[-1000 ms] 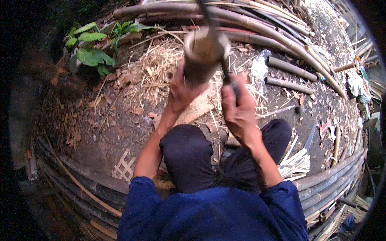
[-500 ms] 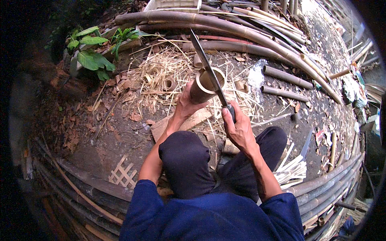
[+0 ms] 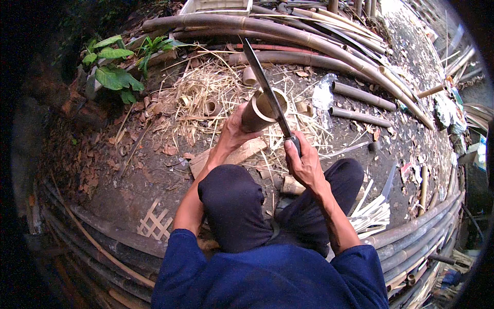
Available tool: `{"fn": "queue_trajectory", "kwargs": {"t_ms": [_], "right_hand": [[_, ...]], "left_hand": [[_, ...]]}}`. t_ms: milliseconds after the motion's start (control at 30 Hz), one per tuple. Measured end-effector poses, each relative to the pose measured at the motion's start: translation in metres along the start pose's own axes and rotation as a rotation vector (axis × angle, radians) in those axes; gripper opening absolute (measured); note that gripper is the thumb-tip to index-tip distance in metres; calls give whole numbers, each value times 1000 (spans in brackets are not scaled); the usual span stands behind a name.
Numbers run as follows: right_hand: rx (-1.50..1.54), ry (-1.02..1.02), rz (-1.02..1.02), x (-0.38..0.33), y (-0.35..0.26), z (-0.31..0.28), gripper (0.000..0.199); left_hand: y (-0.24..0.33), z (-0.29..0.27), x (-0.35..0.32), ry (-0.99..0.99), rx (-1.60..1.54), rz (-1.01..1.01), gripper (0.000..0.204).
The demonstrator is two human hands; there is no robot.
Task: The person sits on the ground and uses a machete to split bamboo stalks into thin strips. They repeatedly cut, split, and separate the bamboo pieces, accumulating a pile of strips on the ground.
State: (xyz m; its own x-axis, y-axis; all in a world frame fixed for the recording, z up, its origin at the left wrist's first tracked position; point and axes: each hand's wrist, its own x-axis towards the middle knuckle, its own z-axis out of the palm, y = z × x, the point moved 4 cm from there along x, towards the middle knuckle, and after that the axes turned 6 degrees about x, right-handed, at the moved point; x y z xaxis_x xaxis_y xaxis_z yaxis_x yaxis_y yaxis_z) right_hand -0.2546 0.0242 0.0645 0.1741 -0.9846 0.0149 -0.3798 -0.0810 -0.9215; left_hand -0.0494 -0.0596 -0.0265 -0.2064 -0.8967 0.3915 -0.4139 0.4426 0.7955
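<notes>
My left hand [image 3: 235,129] is wrapped round a short, wide bamboo tube [image 3: 252,117], its open end tilted up toward me. In my right hand [image 3: 304,158] is the dark handle of a long-bladed machete [image 3: 266,85]. The blade slants up and to the left across the tube's mouth and appears to rest on its rim. Below the tube, a flat wooden board [image 3: 239,156] lies on the ground in front of my knee. Shavings [image 3: 195,87] of bamboo are scattered beyond my hands.
Long bamboo poles [image 3: 247,23] lie across the back, with a white crate [image 3: 216,6] behind them. Two dark bamboo lengths [image 3: 363,96] rest at the right. A saw blade [image 3: 389,181] and pale split strips [image 3: 371,216] lie beside my right knee. Leafy plants [image 3: 116,77] grow at the far left.
The whole view has shifted slightly, with the ground things a little further left and up. My hands, the tube and the machete keep nearly the same pose.
</notes>
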Motion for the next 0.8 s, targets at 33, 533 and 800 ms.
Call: {"fn": "queue_trajectory", "kwargs": {"t_ms": [33, 533, 800], "right_hand": [[-16, -3, -4, 1, -1, -2, 25], [-105, -25, 43, -6, -22, 7, 25], [-73, 62, -161, -2, -19, -10, 26]], "left_hand": [[-1, 0, 1, 4, 12, 6, 76], [213, -104, 140, 566, 1012, 1178, 28], [140, -49, 177, -89, 1098, 788, 42]]}}
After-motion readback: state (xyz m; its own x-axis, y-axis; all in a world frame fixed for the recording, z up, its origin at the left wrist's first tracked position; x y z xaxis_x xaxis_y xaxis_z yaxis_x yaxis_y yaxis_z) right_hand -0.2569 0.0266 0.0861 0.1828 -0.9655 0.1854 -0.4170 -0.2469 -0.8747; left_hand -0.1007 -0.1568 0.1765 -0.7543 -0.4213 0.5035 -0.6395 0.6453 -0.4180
